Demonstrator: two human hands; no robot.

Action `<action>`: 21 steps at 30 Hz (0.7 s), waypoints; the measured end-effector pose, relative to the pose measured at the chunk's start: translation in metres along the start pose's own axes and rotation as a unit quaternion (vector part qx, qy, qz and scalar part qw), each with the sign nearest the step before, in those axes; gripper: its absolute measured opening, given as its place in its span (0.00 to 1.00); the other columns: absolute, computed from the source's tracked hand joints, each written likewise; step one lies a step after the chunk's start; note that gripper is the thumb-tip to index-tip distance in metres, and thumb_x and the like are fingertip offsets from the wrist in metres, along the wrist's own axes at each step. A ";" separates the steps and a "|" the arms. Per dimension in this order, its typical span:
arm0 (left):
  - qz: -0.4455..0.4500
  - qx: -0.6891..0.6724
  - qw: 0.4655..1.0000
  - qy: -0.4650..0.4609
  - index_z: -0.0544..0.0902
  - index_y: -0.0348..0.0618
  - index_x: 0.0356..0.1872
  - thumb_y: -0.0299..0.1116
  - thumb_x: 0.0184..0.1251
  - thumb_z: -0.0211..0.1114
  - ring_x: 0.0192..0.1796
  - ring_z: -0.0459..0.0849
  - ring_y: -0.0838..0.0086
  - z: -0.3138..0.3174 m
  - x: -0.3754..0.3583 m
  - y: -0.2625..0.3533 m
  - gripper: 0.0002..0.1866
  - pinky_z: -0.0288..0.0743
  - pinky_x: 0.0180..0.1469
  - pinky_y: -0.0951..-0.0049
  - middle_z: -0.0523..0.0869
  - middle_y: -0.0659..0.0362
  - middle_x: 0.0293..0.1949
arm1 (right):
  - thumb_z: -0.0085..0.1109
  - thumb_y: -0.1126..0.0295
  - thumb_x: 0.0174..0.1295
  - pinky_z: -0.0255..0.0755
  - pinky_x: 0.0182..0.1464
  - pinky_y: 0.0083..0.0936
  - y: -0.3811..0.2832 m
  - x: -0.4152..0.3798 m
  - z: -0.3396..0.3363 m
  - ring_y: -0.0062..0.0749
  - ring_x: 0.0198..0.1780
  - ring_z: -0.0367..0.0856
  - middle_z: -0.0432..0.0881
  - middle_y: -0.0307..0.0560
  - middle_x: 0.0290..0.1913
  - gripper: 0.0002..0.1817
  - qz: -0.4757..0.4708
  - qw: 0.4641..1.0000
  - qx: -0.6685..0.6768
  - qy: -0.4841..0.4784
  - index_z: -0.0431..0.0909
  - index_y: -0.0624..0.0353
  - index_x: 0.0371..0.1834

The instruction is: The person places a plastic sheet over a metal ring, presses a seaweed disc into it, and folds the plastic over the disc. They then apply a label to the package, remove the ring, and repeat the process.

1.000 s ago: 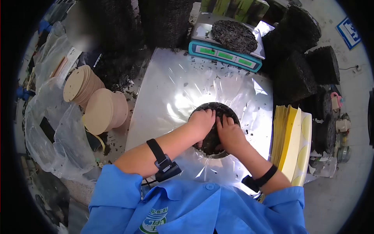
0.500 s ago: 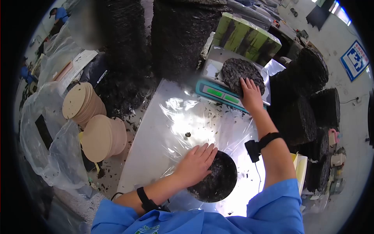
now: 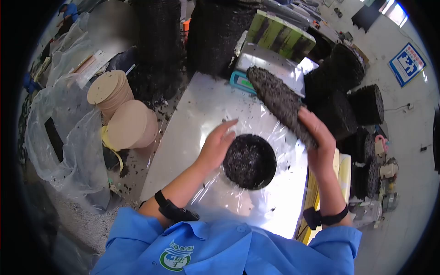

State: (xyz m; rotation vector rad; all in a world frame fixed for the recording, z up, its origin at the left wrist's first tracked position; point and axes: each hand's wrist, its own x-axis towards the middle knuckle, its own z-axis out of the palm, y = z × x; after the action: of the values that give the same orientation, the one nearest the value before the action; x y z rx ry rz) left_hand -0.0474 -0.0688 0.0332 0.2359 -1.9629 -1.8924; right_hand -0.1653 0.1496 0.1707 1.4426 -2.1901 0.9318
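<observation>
My right hand [image 3: 319,140] grips the lower edge of a dark, rough, round dried seaweed cake [image 3: 279,98], tilted up over the right side of the table. Its far end overlaps the teal digital scale [image 3: 242,81], whose metal pan [image 3: 266,63] now shows bare. Close to the left rim of a round black mould [image 3: 251,183] is my left hand [image 3: 214,145], fingers apart and holding nothing. Loose dark seaweed flakes [image 3: 249,160] lie inside the mould, which rests on the plastic-covered white table [image 3: 183,137].
Two stacks of round tan discs, the upper stack [image 3: 109,89] and lower stack [image 3: 130,124], stand left of the table. A green striped box [image 3: 280,36] is behind the scale. Tall dark stacks [image 3: 158,50] rise at the back, and more dark stacks [image 3: 334,105] at right.
My right hand has lifted the seaweed cake off the scale and brought it nearer, tilting it. My left hand has come off the mould to its left side. The camera view has shifted.
</observation>
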 end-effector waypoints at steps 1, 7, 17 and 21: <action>-0.054 -0.106 0.993 0.017 0.75 0.34 0.63 0.37 0.79 0.52 0.70 0.72 0.64 -0.003 -0.004 0.000 0.21 0.58 0.74 0.67 0.78 0.51 0.66 | 0.60 0.87 0.48 0.66 0.69 0.48 -0.015 -0.026 0.000 0.51 0.64 0.79 0.83 0.55 0.57 0.27 -0.028 0.997 -0.058 -0.039 0.83 0.57 0.55; -0.150 -0.240 0.958 0.048 0.74 0.34 0.64 0.41 0.80 0.51 0.67 0.74 0.69 0.007 -0.017 -0.041 0.22 0.62 0.72 0.68 0.78 0.53 0.63 | 0.54 0.74 0.58 0.58 0.74 0.49 -0.019 -0.145 0.082 0.44 0.69 0.73 0.79 0.46 0.63 0.24 -0.010 0.963 -0.141 -0.231 0.79 0.50 0.60; 0.016 0.280 0.960 -0.011 0.70 0.37 0.66 0.19 0.59 0.61 0.69 0.71 0.54 0.014 -0.020 -0.035 0.29 0.67 0.70 0.62 0.72 0.48 0.67 | 0.62 0.60 0.59 0.45 0.77 0.53 -0.035 -0.105 0.064 0.55 0.79 0.52 0.58 0.60 0.77 0.39 0.072 0.947 0.038 -0.312 0.62 0.52 0.76; 0.010 0.330 0.943 -0.044 0.70 0.36 0.66 0.20 0.59 0.61 0.69 0.71 0.53 0.013 -0.017 -0.021 0.30 0.67 0.70 0.61 0.73 0.47 0.66 | 0.52 0.36 0.64 0.39 0.76 0.62 -0.008 -0.101 0.140 0.63 0.80 0.43 0.49 0.63 0.79 0.45 0.042 0.935 -0.118 -0.333 0.55 0.51 0.79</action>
State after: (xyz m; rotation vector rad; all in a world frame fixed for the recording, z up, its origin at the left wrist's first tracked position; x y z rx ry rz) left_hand -0.0399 -0.0516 0.0094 0.3157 -2.5902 -1.1815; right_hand -0.1070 0.1189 0.0110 1.7234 -2.7267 0.1751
